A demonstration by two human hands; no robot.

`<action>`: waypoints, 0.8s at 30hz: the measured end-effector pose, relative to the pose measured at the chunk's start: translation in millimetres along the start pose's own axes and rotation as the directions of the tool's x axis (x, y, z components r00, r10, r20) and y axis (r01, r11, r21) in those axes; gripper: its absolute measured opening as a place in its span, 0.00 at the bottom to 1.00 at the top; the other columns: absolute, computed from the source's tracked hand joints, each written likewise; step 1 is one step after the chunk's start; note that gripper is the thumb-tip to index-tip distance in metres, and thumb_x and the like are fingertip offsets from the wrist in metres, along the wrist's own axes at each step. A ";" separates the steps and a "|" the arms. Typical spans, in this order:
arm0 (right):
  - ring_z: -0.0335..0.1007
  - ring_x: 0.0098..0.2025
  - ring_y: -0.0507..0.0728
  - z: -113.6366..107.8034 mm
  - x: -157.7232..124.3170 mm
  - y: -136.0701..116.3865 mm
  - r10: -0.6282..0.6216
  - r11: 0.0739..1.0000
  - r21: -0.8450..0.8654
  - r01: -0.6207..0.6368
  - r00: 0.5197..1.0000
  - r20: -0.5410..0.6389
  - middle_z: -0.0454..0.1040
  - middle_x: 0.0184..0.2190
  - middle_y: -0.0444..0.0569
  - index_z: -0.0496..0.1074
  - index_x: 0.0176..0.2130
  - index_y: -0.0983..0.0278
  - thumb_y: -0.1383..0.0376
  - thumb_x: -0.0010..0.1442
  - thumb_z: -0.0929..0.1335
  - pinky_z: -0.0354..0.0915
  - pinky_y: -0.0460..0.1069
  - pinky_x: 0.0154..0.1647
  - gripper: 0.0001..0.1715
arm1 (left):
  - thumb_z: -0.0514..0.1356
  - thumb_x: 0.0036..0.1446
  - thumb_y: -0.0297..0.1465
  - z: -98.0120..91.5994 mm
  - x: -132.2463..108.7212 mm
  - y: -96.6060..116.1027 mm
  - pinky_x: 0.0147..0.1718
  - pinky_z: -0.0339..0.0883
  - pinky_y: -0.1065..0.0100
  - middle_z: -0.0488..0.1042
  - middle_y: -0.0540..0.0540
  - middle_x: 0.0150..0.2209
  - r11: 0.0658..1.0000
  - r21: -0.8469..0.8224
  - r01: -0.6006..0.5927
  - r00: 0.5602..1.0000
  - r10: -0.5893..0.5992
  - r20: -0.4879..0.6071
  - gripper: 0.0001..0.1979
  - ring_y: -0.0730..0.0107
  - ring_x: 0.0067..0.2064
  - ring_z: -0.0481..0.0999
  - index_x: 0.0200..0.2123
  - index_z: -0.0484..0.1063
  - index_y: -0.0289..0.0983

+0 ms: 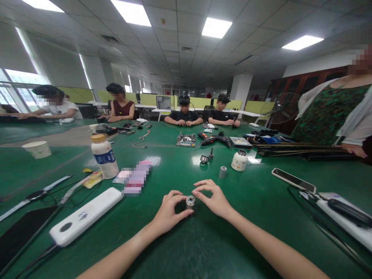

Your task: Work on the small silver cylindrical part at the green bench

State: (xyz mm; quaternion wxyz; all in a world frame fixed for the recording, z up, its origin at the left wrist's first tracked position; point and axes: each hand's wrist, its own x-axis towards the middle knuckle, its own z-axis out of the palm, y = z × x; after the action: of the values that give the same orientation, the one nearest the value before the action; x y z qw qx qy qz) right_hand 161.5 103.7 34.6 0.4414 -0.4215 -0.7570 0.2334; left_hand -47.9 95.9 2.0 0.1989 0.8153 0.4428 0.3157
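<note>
Just in front of me, a small metal cylinder (190,202) stands upright on the green table, its round top face showing holes. My left hand (172,211) grips it from the left, thumb at the near side and fingers at the far side. Close by on the right is my right hand (214,198), its thumb and fingertips drawn together in a pinch just above and beside the cylinder. Whatever lies between those fingertips, if anything, is too small to make out. Farther off, a similar metal cylinder (223,172) stands alone, near a dark pointed metal part (211,153) and a metal ring-shaped piece (204,159).
Left are a bottle (105,158), a paper cup (37,149), a white power bank-like device (87,217) and a watch (36,195). Beyond are a circuit board (186,140), power drills (215,139) and a white jar (239,161). A phone (293,180) lies right. Several people surround the table.
</note>
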 end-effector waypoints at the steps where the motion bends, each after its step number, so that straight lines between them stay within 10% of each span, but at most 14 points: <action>1: 0.67 0.49 0.59 -6.4 1.4 5.1 -0.007 1.000 0.018 0.006 0.999 0.037 0.76 0.43 0.49 0.79 0.35 0.57 0.56 0.58 0.70 0.59 0.59 0.54 0.09 | 0.67 0.51 0.39 0.0 -0.3 0.2 0.50 0.62 0.53 0.72 0.44 0.45 1.000 -0.004 0.004 1.000 -0.004 -0.001 0.18 0.56 0.51 0.69 0.46 0.75 0.44; 9: 0.49 0.63 0.69 -38.3 -5.6 47.2 0.009 0.989 -0.138 0.053 0.908 0.420 0.65 0.59 0.44 0.80 0.32 0.48 0.55 0.49 0.76 0.44 0.72 0.60 0.07 | 0.66 0.52 0.39 0.6 -1.4 -2.0 0.51 0.62 0.54 0.72 0.44 0.45 1.000 -0.029 0.008 1.000 -0.008 0.010 0.18 0.57 0.50 0.69 0.47 0.75 0.44; 14: 0.51 0.63 0.67 -37.6 -8.3 52.5 0.002 0.994 -0.098 0.042 0.909 0.418 0.65 0.59 0.44 0.78 0.40 0.46 0.56 0.44 0.77 0.45 0.70 0.61 0.20 | 0.66 0.52 0.39 1.8 -0.3 -4.1 0.51 0.62 0.54 0.72 0.45 0.45 0.999 -0.033 0.003 1.000 -0.002 0.018 0.18 0.57 0.50 0.68 0.47 0.75 0.44; 18: 0.51 0.63 0.68 -33.9 -5.9 46.6 0.036 0.992 -0.125 0.017 0.911 0.411 0.65 0.59 0.43 0.80 0.34 0.48 0.54 0.46 0.77 0.45 0.69 0.61 0.12 | 0.66 0.52 0.39 1.2 0.1 -3.5 0.52 0.61 0.53 0.73 0.44 0.45 0.999 -0.036 0.008 1.000 -0.007 0.024 0.18 0.56 0.51 0.68 0.47 0.75 0.44; 24: 0.67 0.52 0.59 -12.6 3.9 14.3 -0.001 1.000 0.030 -0.002 0.996 0.090 0.76 0.48 0.47 0.79 0.40 0.52 0.57 0.57 0.71 0.58 0.61 0.57 0.10 | 0.66 0.52 0.38 -0.4 1.7 -1.1 0.51 0.63 0.54 0.73 0.45 0.43 0.999 -0.050 -0.015 1.000 0.017 0.027 0.17 0.58 0.49 0.69 0.47 0.75 0.45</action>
State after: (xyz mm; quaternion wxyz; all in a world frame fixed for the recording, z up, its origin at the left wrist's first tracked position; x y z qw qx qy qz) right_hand 177.5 114.4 32.3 0.4129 -0.4040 -0.7725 0.2636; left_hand -48.1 98.0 2.2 0.2226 0.8178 0.4255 0.3171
